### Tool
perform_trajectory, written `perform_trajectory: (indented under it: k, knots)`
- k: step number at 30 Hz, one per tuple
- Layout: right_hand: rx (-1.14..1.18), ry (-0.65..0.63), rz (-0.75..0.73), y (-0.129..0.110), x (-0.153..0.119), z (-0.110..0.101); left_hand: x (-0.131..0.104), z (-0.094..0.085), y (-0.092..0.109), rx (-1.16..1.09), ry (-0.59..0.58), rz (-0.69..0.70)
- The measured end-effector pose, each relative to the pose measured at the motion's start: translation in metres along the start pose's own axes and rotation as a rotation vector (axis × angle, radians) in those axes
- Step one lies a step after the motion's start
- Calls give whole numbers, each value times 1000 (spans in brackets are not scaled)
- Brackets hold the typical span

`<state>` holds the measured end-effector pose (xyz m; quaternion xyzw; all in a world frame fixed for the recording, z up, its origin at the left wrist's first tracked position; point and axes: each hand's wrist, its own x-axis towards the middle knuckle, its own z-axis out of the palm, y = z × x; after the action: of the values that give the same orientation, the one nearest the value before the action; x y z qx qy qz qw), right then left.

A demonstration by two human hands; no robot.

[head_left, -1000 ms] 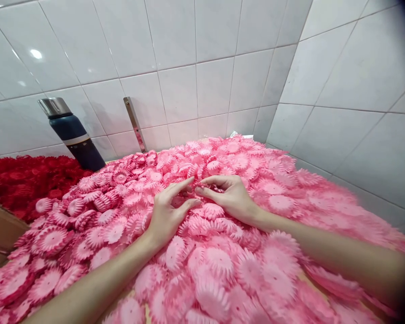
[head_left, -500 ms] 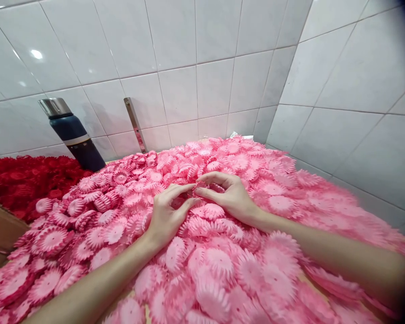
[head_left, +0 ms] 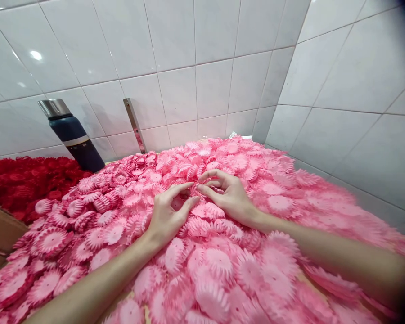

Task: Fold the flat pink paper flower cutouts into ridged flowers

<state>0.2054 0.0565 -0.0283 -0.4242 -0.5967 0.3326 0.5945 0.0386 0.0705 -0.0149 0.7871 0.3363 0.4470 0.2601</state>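
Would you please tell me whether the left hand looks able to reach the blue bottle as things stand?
Probably yes: only low-lying pink petal pieces seem to lie between the left hand and the blue bottle, with nothing tall blocking the way.

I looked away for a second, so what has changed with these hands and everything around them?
The left hand has its index finger slightly lower, nearer the thumb; the right hand arches its index finger slightly higher. Whether anything was gripped or released is unclear. The pink pieces, red heap and dark blue bottle look unmoved.
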Motion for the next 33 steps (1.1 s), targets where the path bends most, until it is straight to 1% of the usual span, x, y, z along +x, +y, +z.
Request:
perform_trajectory:
  k: [2, 5, 12, 15, 22, 26, 27, 28, 30, 32, 33]
  knots:
    - [-22, -5, -55, -1, 0, 1, -1, 0, -1, -14, 20, 15]
    - [-119, -28, -129, -1, -1, 1, -1, 0, -3, -45, 25, 38]
    - [-146, -84, -86, -2, -1, -2, -1, -1, -3, -59, 33, 50]
    - [-158, -83, -66, 0, 1, -2, -1, 0, -2, -56, 29, 57]
    - [-144, 65, 9, 7, 6, -2, -1, 0, -1, -27, 52, 88]
    - [13, 210, 113, 13, 10, -5, -2, -1, -1, -2, 82, 129]
    - [35, 237, 115, 13, 10, -5, -2, -1, -1, 2, 86, 134]
    - [34, 254, 85, 13, 10, -6, -2, -1, -2, 3, 89, 133]
    - [-21, 244, -31, 10, 9, -6, -2, -1, -2, -3, 100, 116]
    - [-91, 181, -126, 5, 7, -5, -1, -1, -3, -8, 106, 91]
    - [-115, 121, -142, 2, 5, -4, -1, -1, -3, -14, 101, 80]
